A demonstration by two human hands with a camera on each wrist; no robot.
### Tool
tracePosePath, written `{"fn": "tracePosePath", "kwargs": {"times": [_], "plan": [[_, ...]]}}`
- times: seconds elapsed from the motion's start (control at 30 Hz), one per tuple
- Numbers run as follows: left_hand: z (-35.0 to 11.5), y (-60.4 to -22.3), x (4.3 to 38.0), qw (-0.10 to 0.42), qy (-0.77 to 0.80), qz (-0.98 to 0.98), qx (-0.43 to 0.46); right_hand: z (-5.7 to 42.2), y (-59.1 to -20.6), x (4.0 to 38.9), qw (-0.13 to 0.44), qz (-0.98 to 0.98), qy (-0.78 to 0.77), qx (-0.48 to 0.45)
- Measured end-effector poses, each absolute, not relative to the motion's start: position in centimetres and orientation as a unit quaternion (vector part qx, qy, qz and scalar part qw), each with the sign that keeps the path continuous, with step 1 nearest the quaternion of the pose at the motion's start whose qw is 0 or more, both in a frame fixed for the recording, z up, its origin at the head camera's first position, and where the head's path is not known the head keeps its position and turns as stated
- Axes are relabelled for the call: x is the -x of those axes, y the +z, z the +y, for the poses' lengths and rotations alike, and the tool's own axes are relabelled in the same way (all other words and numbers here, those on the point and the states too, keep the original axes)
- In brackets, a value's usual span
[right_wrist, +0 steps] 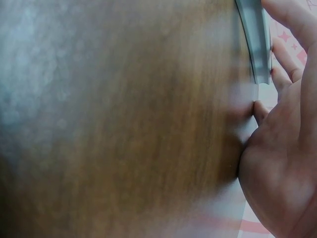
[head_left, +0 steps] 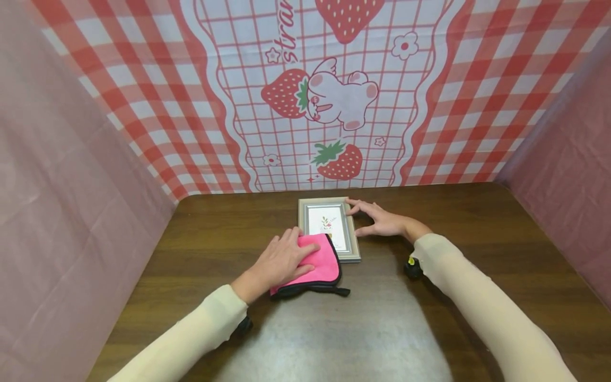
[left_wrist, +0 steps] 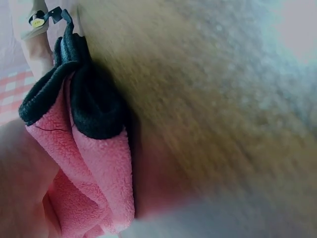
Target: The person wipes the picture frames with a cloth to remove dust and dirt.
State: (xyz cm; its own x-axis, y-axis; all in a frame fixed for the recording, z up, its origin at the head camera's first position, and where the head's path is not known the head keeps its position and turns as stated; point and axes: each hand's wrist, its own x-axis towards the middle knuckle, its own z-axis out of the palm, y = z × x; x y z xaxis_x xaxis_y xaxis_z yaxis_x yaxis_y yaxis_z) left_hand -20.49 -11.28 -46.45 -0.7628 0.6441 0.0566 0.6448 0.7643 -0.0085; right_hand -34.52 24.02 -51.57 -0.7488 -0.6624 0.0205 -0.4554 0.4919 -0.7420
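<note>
A picture frame (head_left: 355,241) with a silvery inner border and a small plant print lies flat near the back of the table. My left hand (head_left: 281,260) rests on a folded pink cloth (head_left: 326,268) with black edging, fingers spread over its top. This cloth covers the frame's lower left part. In the left wrist view, the fleecy cloth (left_wrist: 106,173) shows its folds and dark trim. At the frame's right side, my right hand (head_left: 382,220) touches the edge with fingertips and thumb. The right wrist view shows the fingers beside the frame's edge (right_wrist: 257,44).
The brown wooden table (head_left: 229,223) reaches back to a red-and-white checked strawberry cloth (head_left: 406,95) hung behind it. Pink curtains (head_left: 86,175) stand on both sides. A small black device (head_left: 412,268) is worn under the right wrist. Light glares on the front of the tabletop.
</note>
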Motion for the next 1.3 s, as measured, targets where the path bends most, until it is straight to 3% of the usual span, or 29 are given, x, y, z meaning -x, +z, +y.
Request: {"fn": "tracePosePath", "kwargs": {"times": [0.73, 1.3], "plan": [[-9.1, -46.4, 20.4, 0.088, 0.042, -0.922, 0.375, 23.1, -48.6, 32.3, 0.139, 0.852, -0.376, 0.336], [-5.4, -46.2, 20.3, 0.082, 0.053, -0.924, 0.369, 23.2, -49.0, 32.5, 0.139, 0.853, -0.375, 0.336]]}}
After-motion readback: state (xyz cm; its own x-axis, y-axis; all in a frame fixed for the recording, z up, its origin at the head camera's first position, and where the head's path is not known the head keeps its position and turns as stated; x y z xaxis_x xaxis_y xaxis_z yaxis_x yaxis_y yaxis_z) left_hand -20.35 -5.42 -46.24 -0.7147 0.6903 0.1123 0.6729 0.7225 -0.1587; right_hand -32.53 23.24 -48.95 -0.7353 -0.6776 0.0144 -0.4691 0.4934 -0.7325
